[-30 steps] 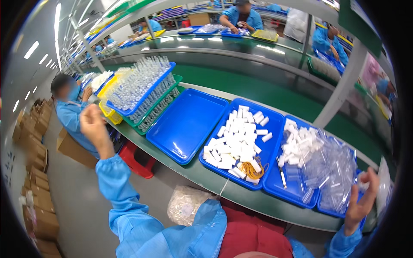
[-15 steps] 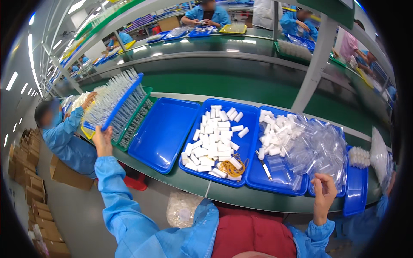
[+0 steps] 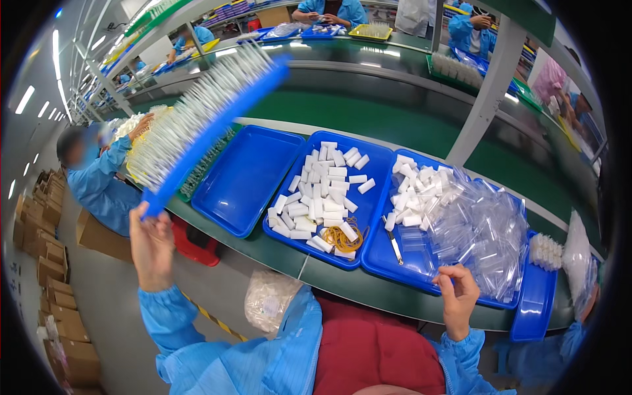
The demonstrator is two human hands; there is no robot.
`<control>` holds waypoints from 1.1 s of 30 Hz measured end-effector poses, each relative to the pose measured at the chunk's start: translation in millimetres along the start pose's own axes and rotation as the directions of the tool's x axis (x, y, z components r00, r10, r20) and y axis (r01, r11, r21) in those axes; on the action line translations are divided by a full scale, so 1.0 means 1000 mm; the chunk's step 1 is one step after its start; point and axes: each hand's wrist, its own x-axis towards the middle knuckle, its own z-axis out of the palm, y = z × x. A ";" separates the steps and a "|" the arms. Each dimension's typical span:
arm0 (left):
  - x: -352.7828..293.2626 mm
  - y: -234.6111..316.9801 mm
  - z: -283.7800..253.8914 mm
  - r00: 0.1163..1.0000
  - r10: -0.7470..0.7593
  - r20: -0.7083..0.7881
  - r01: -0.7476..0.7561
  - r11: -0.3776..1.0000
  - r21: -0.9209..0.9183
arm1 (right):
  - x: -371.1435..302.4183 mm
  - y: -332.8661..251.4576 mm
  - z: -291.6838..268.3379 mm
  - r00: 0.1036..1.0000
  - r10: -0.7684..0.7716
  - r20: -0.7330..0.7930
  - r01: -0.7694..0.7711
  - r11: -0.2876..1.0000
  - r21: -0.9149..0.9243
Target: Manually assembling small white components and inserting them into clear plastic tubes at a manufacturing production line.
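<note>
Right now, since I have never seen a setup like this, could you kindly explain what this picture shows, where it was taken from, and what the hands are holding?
There is no machine here: a person in a blue smock works with two bare hands. The picture comes from a wide fisheye camera worn on that person's head, looking down, so straight edges bend near the rim. The left hand has its grip on a corner of a tilted blue tray filled with rows of clear tubes, raised above the green bench. The right hand rests at the near edge of a blue tray of clear plastic bags; whether it pinches anything I cannot tell. Between them lie an empty blue tray and one with small white blocks and yellow rubber bands. Other people work nearby.
</note>
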 end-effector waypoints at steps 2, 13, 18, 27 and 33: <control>-0.020 -0.031 0.009 0.993 -0.006 -0.119 0.008 1.000 0.021 | -0.002 0.004 0.001 1.000 0.015 0.002 -0.015 1.000 0.027; 0.008 -0.176 -0.030 0.976 0.074 -0.206 -0.029 0.976 0.214 | -0.006 0.017 0.001 0.998 0.043 0.045 -0.043 0.999 0.000; 0.023 -0.180 -0.042 0.967 0.107 -0.232 0.065 0.775 0.629 | -0.002 0.020 0.004 0.995 0.076 0.060 -0.075 0.997 -0.015; 0.010 -0.194 -0.052 0.927 0.324 -0.189 0.056 0.378 0.924 | -0.008 0.021 0.011 0.998 0.042 0.042 -0.039 0.997 -0.072; 0.013 -0.196 -0.038 0.807 0.486 0.336 -0.338 -0.086 0.937 | 0.013 0.000 -0.003 0.898 -0.391 0.201 0.439 0.807 -0.396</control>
